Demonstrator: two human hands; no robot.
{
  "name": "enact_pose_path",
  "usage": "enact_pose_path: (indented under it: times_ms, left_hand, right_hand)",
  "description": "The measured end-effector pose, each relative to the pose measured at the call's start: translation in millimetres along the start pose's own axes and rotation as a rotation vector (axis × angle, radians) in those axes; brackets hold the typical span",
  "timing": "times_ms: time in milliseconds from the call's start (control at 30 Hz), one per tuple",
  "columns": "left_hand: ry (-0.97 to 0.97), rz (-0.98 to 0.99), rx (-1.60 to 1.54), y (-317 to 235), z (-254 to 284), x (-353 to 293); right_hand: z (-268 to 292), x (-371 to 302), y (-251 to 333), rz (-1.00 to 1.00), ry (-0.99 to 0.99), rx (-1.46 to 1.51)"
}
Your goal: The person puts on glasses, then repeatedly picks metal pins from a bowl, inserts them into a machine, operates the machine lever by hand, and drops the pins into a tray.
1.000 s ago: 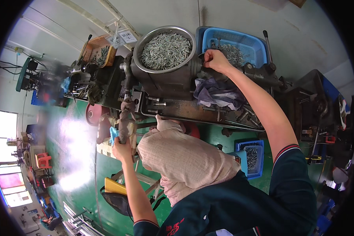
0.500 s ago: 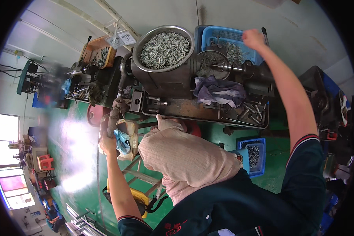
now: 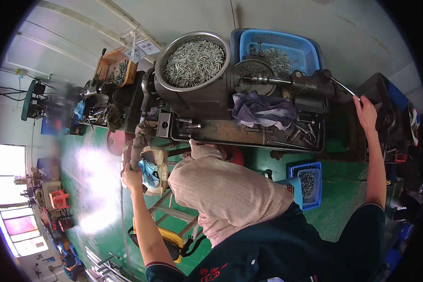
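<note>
And the right hand (image 3: 367, 114) had its fingers closed round the tip of a metal lever (image 3: 344, 87), likely for leverage; left hand (image 3: 132, 179) fingers gripped a cloth-wrapped handle (image 3: 138, 146), presumably padded.

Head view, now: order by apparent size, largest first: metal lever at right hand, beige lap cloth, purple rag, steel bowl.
1. Beige lap cloth
2. Steel bowl
3. Purple rag
4. Metal lever at the right hand, thin

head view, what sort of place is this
Most likely a metalworking workshop: a lathe-like machine carries a metal bowl heaped with small metal pins, and a blue basket behind holds more metal pieces.
</note>
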State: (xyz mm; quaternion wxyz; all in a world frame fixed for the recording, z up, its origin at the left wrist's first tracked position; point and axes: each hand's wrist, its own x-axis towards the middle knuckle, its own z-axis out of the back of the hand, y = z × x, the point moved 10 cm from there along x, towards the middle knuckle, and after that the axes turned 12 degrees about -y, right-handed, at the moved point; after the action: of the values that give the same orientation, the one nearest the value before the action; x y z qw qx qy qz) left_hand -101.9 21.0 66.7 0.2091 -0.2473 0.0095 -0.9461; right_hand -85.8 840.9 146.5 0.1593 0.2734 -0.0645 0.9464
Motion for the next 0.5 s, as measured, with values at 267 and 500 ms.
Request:
enact_pose_path:
  times_ms: [267, 500]
  left_hand:
    - [-0.010, -0.028, -0.020, -1.3, -4.4, 0.0]
    - [-0.037, -0.018, -0.026, -0.4, -1.7, -0.5]
  right_hand:
    - [20.8, -17.6, 18.7, -0.050, -0.043, 0.055]
    - [26.4, -22.5, 24.7, -0.075, -0.036, 0.009]
